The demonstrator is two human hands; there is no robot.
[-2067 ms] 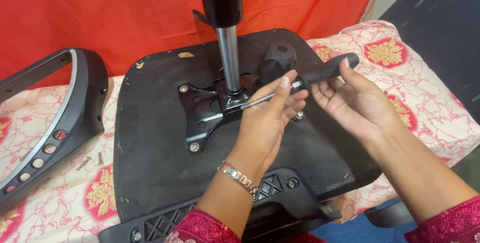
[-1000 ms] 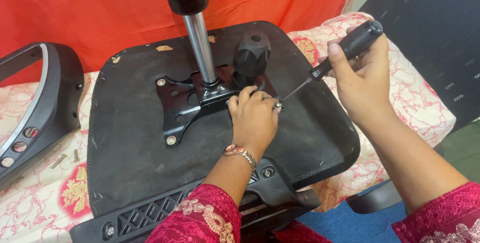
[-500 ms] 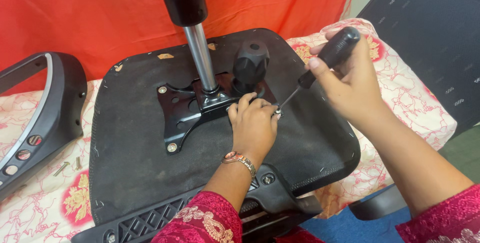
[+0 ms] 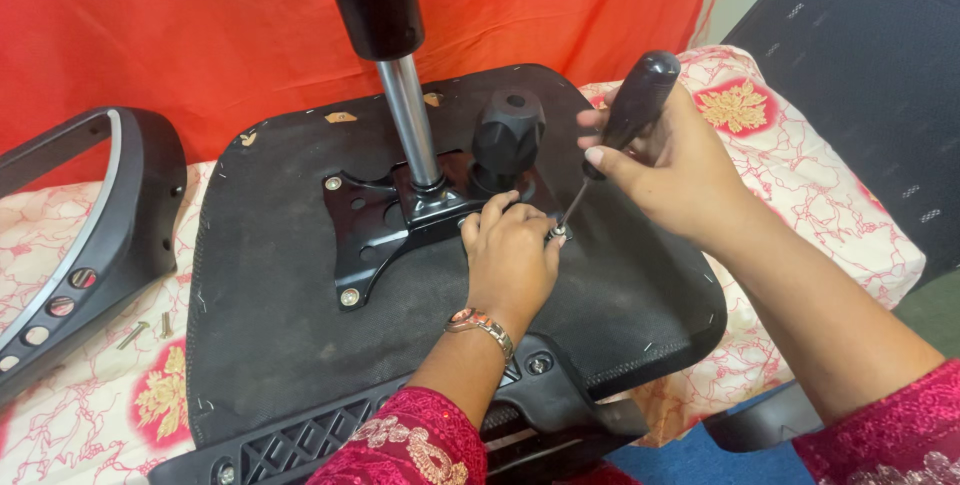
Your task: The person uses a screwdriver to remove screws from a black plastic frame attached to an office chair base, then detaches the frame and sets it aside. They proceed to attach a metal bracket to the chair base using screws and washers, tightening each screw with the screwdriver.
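Overhead, right hand (image 4: 680, 170) clasps screwdriver (image 4: 625, 115); left hand (image 4: 510, 255) pinches screw (image 4: 556, 234) on seat (image 4: 290, 345), floral cloth (image 4: 90, 385) beneath.

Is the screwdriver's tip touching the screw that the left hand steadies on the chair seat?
Touching. The head view shows the screwdriver shaft ending right on the screw at the left hand fingertips, with no gap.

Red cloth backdrop (image 4: 160, 35), floral bedsheet (image 4: 790, 185)

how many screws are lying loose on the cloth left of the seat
2 that I can see: one loose screw lies tilted on the floral cloth near the armrest, and a second screw lies just right of it. Others may be hidden under the seat base.
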